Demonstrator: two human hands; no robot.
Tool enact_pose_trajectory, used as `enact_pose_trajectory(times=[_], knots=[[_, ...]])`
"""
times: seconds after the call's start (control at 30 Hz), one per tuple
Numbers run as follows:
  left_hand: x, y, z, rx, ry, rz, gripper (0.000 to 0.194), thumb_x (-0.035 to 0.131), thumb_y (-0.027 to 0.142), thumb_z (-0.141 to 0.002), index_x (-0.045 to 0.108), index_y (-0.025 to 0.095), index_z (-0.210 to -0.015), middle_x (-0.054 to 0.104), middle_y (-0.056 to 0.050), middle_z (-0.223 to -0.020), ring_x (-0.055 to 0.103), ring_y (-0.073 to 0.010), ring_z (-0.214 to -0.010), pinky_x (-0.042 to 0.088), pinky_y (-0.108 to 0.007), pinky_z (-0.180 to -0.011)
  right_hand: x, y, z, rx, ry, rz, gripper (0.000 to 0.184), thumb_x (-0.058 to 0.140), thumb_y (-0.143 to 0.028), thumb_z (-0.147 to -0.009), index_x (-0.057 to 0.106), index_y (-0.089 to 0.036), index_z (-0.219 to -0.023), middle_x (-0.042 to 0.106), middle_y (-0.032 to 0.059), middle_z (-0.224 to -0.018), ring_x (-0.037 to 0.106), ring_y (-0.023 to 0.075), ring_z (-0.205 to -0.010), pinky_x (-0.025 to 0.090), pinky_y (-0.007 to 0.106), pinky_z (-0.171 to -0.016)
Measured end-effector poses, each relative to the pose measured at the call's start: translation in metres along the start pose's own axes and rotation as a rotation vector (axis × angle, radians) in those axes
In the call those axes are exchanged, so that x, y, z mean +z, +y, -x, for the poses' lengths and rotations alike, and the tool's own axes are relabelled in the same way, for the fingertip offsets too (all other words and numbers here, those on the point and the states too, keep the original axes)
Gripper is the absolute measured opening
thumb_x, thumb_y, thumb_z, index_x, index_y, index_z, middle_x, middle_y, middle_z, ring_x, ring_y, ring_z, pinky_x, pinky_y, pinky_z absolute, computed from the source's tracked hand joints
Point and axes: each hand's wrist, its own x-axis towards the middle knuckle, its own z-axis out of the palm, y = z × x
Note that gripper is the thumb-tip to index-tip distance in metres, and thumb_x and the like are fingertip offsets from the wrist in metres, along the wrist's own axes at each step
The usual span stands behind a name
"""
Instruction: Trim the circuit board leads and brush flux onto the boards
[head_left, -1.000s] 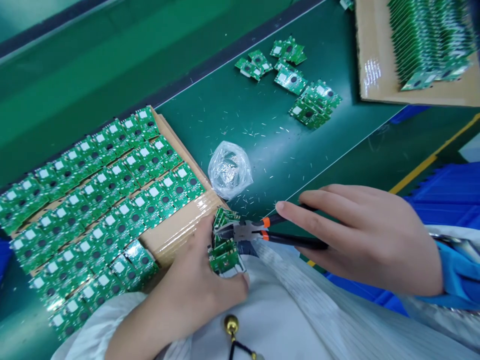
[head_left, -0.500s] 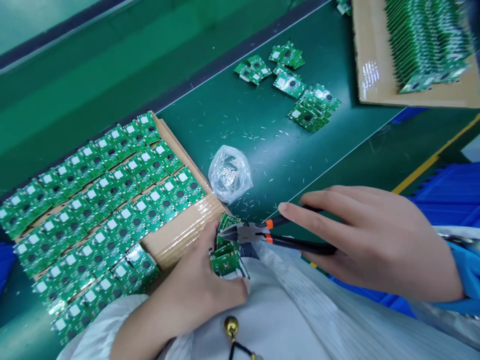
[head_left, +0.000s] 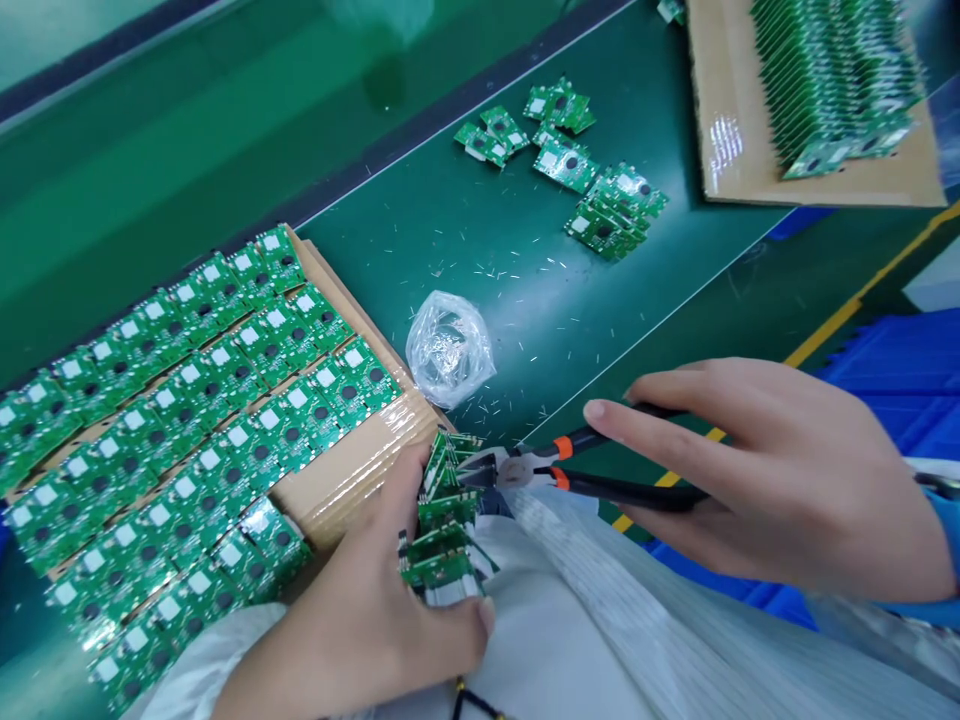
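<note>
My left hand [head_left: 375, 590] is closed around a small stack of green circuit boards [head_left: 442, 550], its thumb pressed along their lower end. My right hand [head_left: 780, 480] grips a pair of side cutters [head_left: 517, 467] with black handles and orange bands, the forefinger stretched along the upper handle. The cutter jaws point left and lie at the upper boards of the held stack; whether they touch a pin cannot be made out. Behind the hands, a clear plastic bag [head_left: 450, 350] with tiny metal clippings in it rests on the green bench [head_left: 375, 240].
Rows of circuit boards [head_left: 225, 370] lie on a cardboard sheet [head_left: 360, 450] at left. Loose boards [head_left: 566, 160] are piled farther back. A cardboard tray [head_left: 724, 150] at upper right carries upright boards [head_left: 832, 90]. Clippings are scattered near the bag. Blue bins [head_left: 892, 390] stand at right.
The cutters and my right hand have shifted slightly right. The boards in my left hand are more fanned apart, and that hand sits a little lower and further left. The whole view has shifted slightly.
</note>
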Motion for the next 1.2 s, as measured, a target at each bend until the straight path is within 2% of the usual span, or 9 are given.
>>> enact_pose_trajectory(times=[0.2,0.3,0.4,0.5,0.67,0.83,0.93,1.07,1.2], knots=[[0.002,-0.001,0.002,-0.002,0.036,0.006,0.089,0.068,0.026,-0.059,0.033,0.025,-0.14,0.051,-0.007,-0.135,0.052,-0.0285,-0.117,0.033,-0.042,-0.108,0.006,0.0,-0.004,-0.029,0.07,0.01,0.034,0.051,-0.026,-0.08,0.05,-0.018,-0.113,0.061,0.0097,-0.082,0.054,0.021,-0.063,0.044,0.035,-0.05],[0.002,-0.005,0.003,-0.026,0.054,0.021,0.093,0.071,0.028,-0.059,0.029,0.022,-0.142,0.051,-0.01,-0.135,0.048,-0.0305,-0.122,0.034,-0.044,-0.108,0.007,-0.001,-0.004,-0.025,0.092,0.017,0.032,0.051,-0.027,-0.08,0.051,-0.019,-0.112,0.061,0.0094,-0.082,0.055,0.0211,-0.062,0.044,0.035,-0.05],[0.001,-0.009,0.003,-0.042,0.065,0.019,0.095,0.074,0.03,-0.058,0.029,0.02,-0.141,0.053,-0.013,-0.132,0.047,-0.0329,-0.123,0.036,-0.047,-0.105,0.006,-0.003,-0.003,0.004,0.068,0.012,0.032,0.051,-0.026,-0.08,0.052,-0.02,-0.112,0.062,0.0102,-0.084,0.056,0.0217,-0.063,0.044,0.036,-0.051],[0.002,-0.011,0.004,-0.062,0.052,0.021,0.094,0.073,0.033,-0.059,0.029,0.022,-0.142,0.054,-0.011,-0.13,0.046,-0.0325,-0.124,0.034,-0.048,-0.106,0.006,-0.005,-0.003,0.048,0.023,0.007,0.031,0.05,-0.027,-0.081,0.056,-0.02,-0.111,0.062,0.0103,-0.084,0.058,0.0235,-0.065,0.044,0.038,-0.053],[0.004,-0.005,0.003,-0.091,0.073,0.025,0.096,0.073,0.033,-0.058,0.029,0.023,-0.142,0.058,-0.01,-0.122,0.043,-0.0324,-0.125,0.031,-0.047,-0.109,0.007,-0.006,-0.004,0.002,0.074,0.023,0.032,0.054,-0.027,-0.079,0.057,-0.019,-0.11,0.062,0.0102,-0.082,0.056,0.0233,-0.063,0.045,0.039,-0.052],[0.005,-0.001,0.002,-0.109,0.064,0.037,0.095,0.072,0.029,-0.058,0.028,0.024,-0.142,0.057,-0.009,-0.121,0.042,-0.032,-0.125,0.028,-0.05,-0.109,0.011,-0.004,-0.007,0.002,0.062,0.033,0.033,0.053,-0.027,-0.08,0.053,-0.022,-0.113,0.062,0.0077,-0.085,0.054,0.0206,-0.064,0.044,0.037,-0.055],[0.006,-0.004,0.002,-0.123,0.072,0.016,0.094,0.072,0.032,-0.058,0.028,0.024,-0.141,0.056,-0.009,-0.122,0.043,-0.0335,-0.124,0.031,-0.051,-0.107,0.012,-0.004,-0.008,-0.042,0.102,0.018,0.035,0.058,-0.028,-0.079,0.053,-0.018,-0.113,0.062,0.0072,-0.082,0.052,0.0184,-0.06,0.043,0.035,-0.051],[0.008,-0.007,0.002,-0.089,0.146,-0.02,0.09,0.074,0.034,-0.057,0.034,0.02,-0.136,0.052,-0.011,-0.13,0.041,-0.0338,-0.127,0.037,-0.045,-0.104,0.014,-0.005,-0.008,-0.036,0.103,-0.011,0.032,0.058,-0.027,-0.08,0.054,-0.016,-0.111,0.064,0.0064,-0.08,0.053,0.017,-0.058,0.043,0.033,-0.049],[0.01,0.001,-0.002,0.012,0.072,0.065,0.074,0.068,0.027,-0.061,0.04,0.02,-0.129,0.061,-0.007,-0.114,0.055,-0.0271,-0.111,0.044,-0.039,-0.099,0.014,-0.009,-0.009,-0.022,0.08,-0.056,0.031,0.056,-0.026,-0.081,0.056,-0.015,-0.111,0.066,0.0071,-0.081,0.057,0.0177,-0.059,0.045,0.033,-0.049]])
